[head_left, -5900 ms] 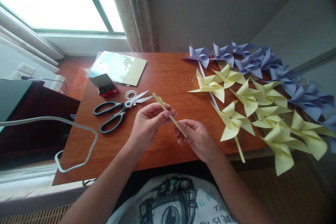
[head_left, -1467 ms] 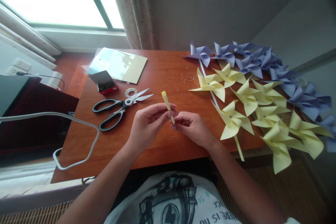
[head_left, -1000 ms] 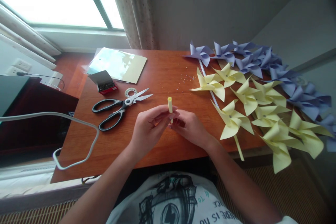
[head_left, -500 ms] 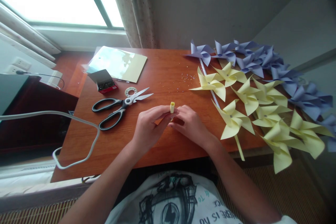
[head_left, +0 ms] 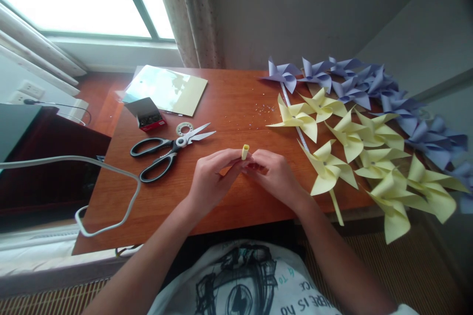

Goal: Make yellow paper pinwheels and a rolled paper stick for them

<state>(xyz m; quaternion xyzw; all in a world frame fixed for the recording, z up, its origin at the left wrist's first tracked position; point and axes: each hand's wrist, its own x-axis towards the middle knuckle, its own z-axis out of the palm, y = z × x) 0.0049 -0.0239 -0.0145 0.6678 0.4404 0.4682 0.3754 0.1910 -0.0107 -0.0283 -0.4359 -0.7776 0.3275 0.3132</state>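
Note:
A rolled yellow paper stick (head_left: 245, 151) stands nearly upright between my two hands, only its hollow top end showing above the fingers. My left hand (head_left: 212, 178) pinches it from the left with thumb and fingertips. My right hand (head_left: 273, 174) closes on it from the right, fingers curled over its lower part, which is hidden. Both hands hover just over the wooden table (head_left: 229, 103) near its front middle.
Black-handled scissors (head_left: 166, 150), a tape roll (head_left: 184, 129) and a small open box of pins (head_left: 147, 114) lie to the left, with a yellow sheet (head_left: 168, 89) behind. Yellow pinwheels (head_left: 347, 142) and purple pinwheels (head_left: 354, 83) cover the right side. A white cable (head_left: 111, 182) loops at the left edge.
The stick went from long and slanted to nearly upright, and less of it shows above my fingers. My hands have drawn together around it and lowered toward the table.

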